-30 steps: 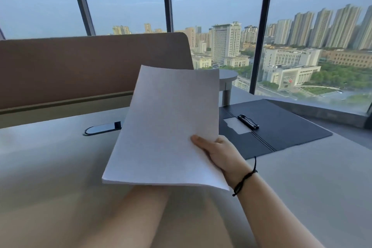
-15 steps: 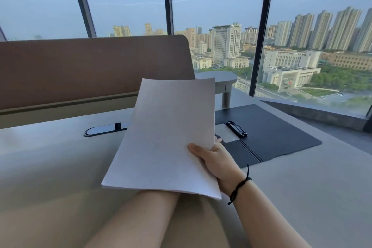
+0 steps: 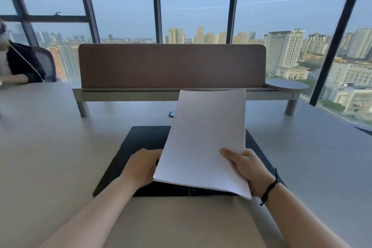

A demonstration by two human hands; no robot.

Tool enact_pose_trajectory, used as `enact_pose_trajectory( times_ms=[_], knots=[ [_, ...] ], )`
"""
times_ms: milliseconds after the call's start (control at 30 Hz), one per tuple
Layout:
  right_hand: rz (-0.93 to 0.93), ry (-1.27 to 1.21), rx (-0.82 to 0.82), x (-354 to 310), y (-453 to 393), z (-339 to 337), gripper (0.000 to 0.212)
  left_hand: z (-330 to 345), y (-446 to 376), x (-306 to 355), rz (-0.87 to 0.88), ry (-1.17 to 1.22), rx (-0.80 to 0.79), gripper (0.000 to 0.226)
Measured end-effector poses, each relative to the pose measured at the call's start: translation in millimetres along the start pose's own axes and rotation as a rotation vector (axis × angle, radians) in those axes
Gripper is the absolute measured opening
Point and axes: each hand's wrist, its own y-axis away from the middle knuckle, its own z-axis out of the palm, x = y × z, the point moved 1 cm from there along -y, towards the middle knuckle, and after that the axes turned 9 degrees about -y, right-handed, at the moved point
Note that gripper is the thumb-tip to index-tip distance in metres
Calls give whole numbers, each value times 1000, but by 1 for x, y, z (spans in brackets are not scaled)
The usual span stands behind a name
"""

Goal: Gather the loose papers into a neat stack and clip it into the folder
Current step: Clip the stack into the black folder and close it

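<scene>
My right hand (image 3: 246, 169) grips the paper stack (image 3: 203, 141) above the open black folder (image 3: 141, 139), left hand (image 3: 142, 167) partly hidden underneath, can't tell its grip.

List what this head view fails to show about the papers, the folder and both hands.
- Folder clip: hidden under the paper stack.
- Left hand fingers: their tips go behind the stack, so what they touch or hold is unclear.
- Right hand fingers: under the stack; only the thumb shows on top.
- Sheet count: edges too fine.
</scene>
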Motion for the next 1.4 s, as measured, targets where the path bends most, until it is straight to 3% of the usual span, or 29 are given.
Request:
enact_pose_trajectory(
  times_ms=[67,200,300,367,433,533,733,900,1067,1200,1267,1400],
  knots=[
    [3,26,-40,12,1,26,23,-2,21,-37,-46,48,84,12],
    [22,110,-117,27,1,70,22,-5,32,-74,-172,184,174,37],
    [43,113,-140,30,-2,86,23,-16,32,-83,-473,746,226,50],
    [54,116,-152,31,-3,90,25,-21,29,-82,-623,1191,141,59],
    [73,104,-172,32,-2,92,26,-26,21,-73,-615,1456,-6,68],
    [100,79,-172,31,4,92,27,-32,6,-60,-460,1562,-71,42],
    [189,61,-155,31,11,85,25,-19,12,-65,-465,1564,-293,31],
    [249,150,-243,13,-3,80,25,-15,10,-65,-474,1602,-281,29],
    [244,205,-291,12,-13,67,27,-12,9,-59,-422,1621,-281,46],
    [196,228,-204,-2,-18,40,26,-8,2,-58,-393,1567,-307,58],
    [170,187,-114,-12,-26,18,23,-8,0,-58,-425,1419,-218,48],
    [201,166,-19,-15,-35,-13,27,-2,-5,-56,-379,754,-134,17]
  ],
)
